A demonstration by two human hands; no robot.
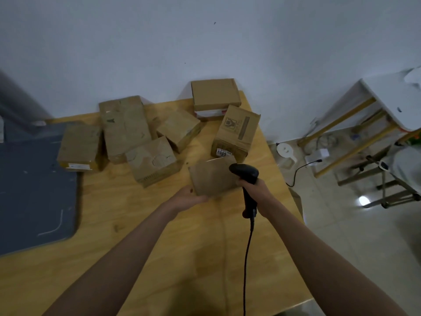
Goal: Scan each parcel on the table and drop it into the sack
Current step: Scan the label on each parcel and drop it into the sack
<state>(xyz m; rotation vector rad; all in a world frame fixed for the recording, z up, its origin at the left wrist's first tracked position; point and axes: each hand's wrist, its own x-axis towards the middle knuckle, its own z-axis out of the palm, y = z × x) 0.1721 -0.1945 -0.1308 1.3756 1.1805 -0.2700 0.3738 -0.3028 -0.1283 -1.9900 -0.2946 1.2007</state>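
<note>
Head view: wooden table [141,236] with grey mat [34,190], white wall [136,42].

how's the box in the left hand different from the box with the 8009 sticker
The held box is lifted off the table, gripped by the left hand; the 8009 box rests on it, untouched. The 8009 box shows a sticker and printing; the held box's visible face looks plain. Both are brown cardboard.

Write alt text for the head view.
A person's left hand holds a small cardboard parcel while the right hand grips a black corded barcode scanner beside it. Six more cardboard parcels sit behind on the wooden table.
</note>
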